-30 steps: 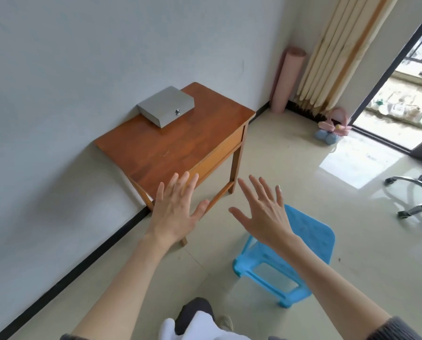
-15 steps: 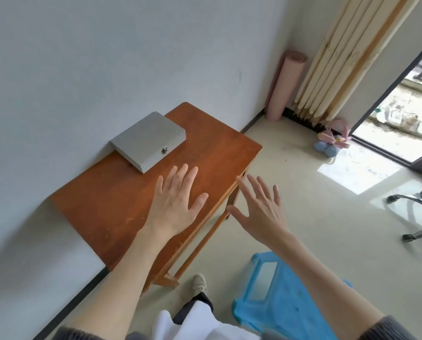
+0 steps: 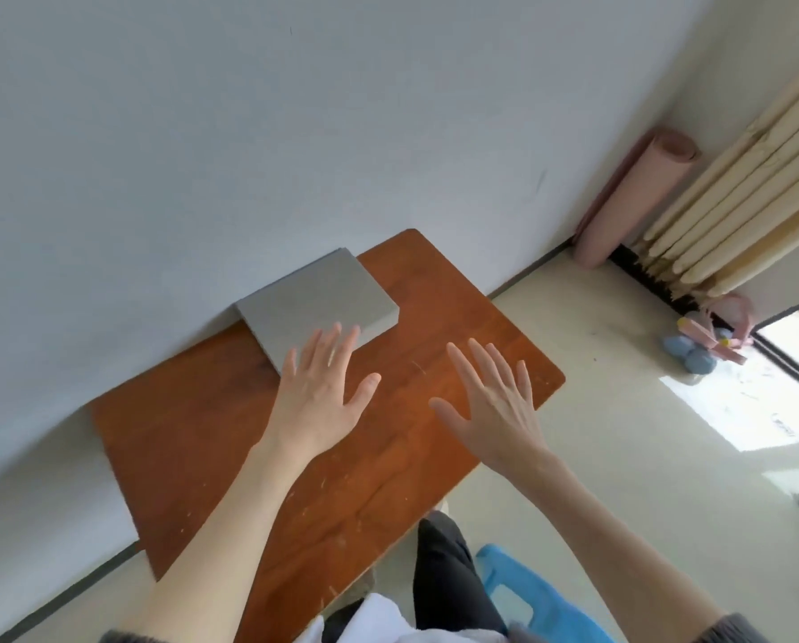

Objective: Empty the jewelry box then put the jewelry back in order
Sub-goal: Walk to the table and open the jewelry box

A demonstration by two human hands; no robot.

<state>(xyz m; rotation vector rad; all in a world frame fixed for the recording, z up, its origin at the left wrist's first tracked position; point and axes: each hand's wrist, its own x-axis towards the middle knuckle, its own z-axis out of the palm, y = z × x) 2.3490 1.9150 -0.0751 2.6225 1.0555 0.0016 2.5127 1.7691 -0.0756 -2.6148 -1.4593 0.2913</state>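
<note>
Hands, left (image 3: 317,401) and right (image 3: 495,410), hover spread with empty grip over wooden surface (image 3: 193,447); closed grey jewelry box (image 3: 316,301) sits against wall.

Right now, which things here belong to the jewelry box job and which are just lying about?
For the job:
grey jewelry box, lid shut
wooden table under it
left hand and right hand, both empty

Lying about:
blue plastic stool
pink rolled mat
wooden slats

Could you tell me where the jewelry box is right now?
The jewelry box sits closed at the table's far edge against the wall, just beyond the left hand.
</note>
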